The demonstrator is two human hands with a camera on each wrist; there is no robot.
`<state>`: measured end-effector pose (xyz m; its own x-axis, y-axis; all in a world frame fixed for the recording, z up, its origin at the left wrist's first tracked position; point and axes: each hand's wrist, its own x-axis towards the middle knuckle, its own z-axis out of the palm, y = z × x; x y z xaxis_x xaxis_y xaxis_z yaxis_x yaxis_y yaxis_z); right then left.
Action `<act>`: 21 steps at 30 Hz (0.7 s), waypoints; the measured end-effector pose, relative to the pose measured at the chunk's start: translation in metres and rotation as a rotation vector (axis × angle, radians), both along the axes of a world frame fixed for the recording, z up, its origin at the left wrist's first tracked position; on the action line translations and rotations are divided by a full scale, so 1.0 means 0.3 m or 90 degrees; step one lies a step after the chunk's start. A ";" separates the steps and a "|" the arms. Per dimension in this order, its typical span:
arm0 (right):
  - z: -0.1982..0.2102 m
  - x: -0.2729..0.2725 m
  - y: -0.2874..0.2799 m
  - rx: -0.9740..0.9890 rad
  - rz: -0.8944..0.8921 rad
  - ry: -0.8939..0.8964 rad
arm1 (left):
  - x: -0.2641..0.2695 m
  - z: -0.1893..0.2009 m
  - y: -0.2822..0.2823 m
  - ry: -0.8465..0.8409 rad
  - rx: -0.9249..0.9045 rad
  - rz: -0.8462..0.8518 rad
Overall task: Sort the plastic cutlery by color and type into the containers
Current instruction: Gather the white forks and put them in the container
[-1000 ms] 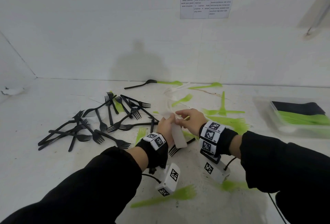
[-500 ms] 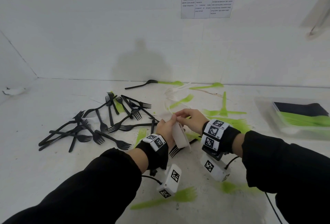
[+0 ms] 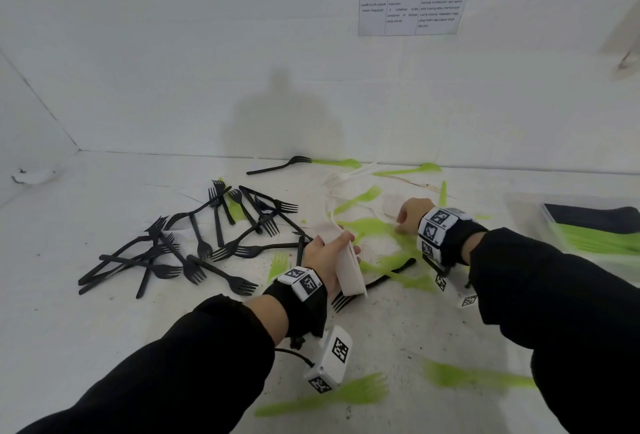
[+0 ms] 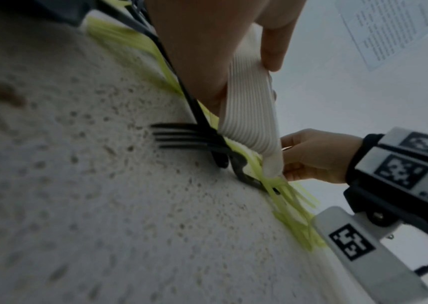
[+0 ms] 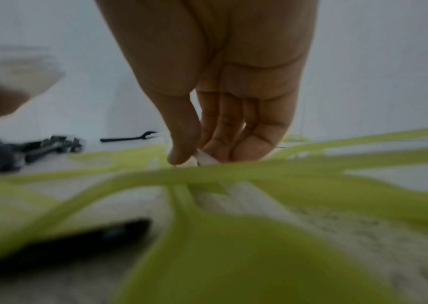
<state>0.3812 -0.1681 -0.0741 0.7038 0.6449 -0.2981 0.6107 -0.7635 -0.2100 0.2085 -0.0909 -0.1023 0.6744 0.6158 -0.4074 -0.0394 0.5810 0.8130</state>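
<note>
Head view shows the left hand [image 3: 325, 257] wrapped around a white stack [image 3: 349, 271] of nested cutlery, held tilted just above the table [image 3: 104, 347], while the right hand [image 3: 408, 214] reaches among the green pieces [image 3: 384, 236] and loose white pieces [image 3: 349, 175] further back. Right wrist view has the thumb and fingers [image 5: 223, 131] pinched on a small white end [image 5: 206, 159] lying across green handles. Black forks [image 3: 194, 243] lie heaped to the left, and the container [image 3: 519, 205] with black and green items sits at the far right. The step appears to be gathering white pieces into the stack. To do it well, the pinch should lift that piece straight up so no green handle drags along, then turn it to match the nested direction before sliding it in. The left grip should loosen only enough to admit it, or the stack may fan apart.
</note>
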 end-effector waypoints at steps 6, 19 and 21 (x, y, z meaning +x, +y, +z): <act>0.054 0.040 0.097 0.200 -0.054 -0.007 | 0.000 0.009 0.007 0.003 -0.028 -0.002; -0.047 -0.016 0.383 0.054 0.050 0.013 | 0.018 0.001 0.104 0.026 -0.023 0.042; -0.031 -0.013 0.399 0.054 0.066 0.003 | 0.021 -0.002 0.112 0.030 -0.019 0.062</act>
